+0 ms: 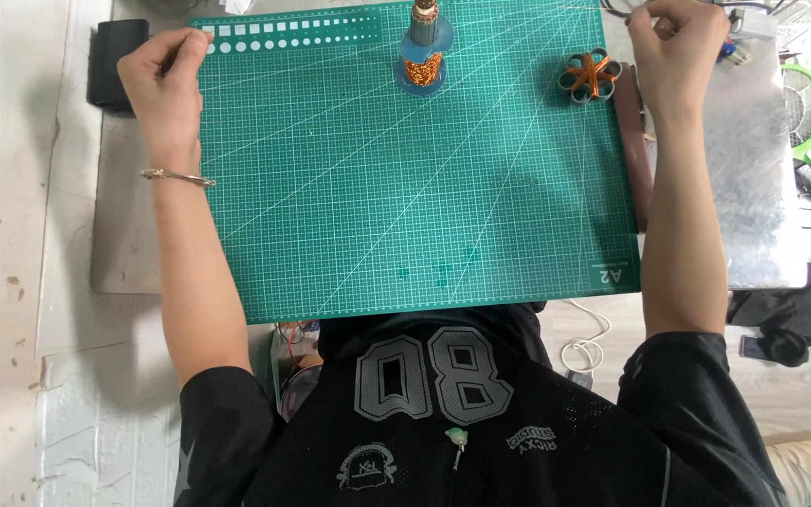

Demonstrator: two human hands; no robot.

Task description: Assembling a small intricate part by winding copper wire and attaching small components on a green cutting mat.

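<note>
A green cutting mat [405, 207] with a white grid lies on a metal-topped table. My left hand [163, 80], a bangle at its wrist, has its fingers curled onto the mat's far left corner. My right hand [673, 47] pinches the mat's far right corner in the same way. On the far middle of the mat stands a copper-wound motor armature [422, 56], upright on a blue base. A small flower-shaped coil piece [589, 75] in orange and grey lies near the right hand.
A black box [116, 61] sits left of the mat. A dark brown strip [633, 141] runs along the mat's right edge on the metal sheet [753, 188]. A green fan [804, 103], tools and a black cloth [786, 319] lie at the right.
</note>
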